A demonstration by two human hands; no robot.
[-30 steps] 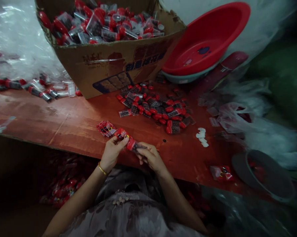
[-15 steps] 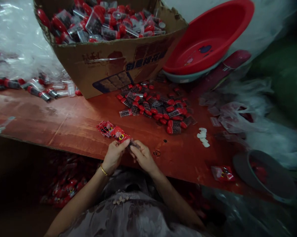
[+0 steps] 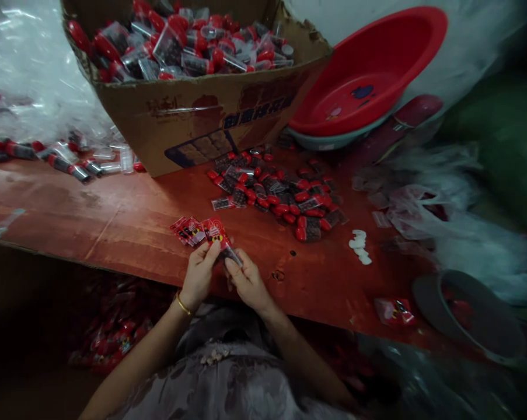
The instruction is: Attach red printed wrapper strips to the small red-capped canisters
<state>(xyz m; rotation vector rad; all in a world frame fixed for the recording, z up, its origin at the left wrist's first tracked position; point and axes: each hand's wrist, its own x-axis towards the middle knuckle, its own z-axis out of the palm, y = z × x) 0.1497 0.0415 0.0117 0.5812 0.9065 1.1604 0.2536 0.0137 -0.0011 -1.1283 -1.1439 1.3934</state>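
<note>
Close to the table's front edge, my left hand [image 3: 201, 269] pinches a small red printed packet [image 3: 214, 227] between thumb and fingers. My right hand [image 3: 247, 282] grips the end of a clear tube with dark contents [image 3: 230, 253], which slants from the packet's lower end. Whether the tube is inside the packet or against it, I cannot tell. A few more red packets [image 3: 188, 231] lie fanned on the table just beyond my left hand. Past both hands is a heap of red-capped tubes with dark contents [image 3: 272, 189].
A cardboard box [image 3: 193, 116] full of red-capped tubes stands at the back. Right of it lean a red basin [image 3: 377, 64] and a dark red flask [image 3: 414, 114]. White pieces [image 3: 359, 247], a red packet [image 3: 394, 311] and a grey container [image 3: 442, 315] lie at the right.
The packet has turned more upright, and my left hand sits slightly lower on it. More of the dark tube shows between my hands; my right hand has shifted slightly down and left.
</note>
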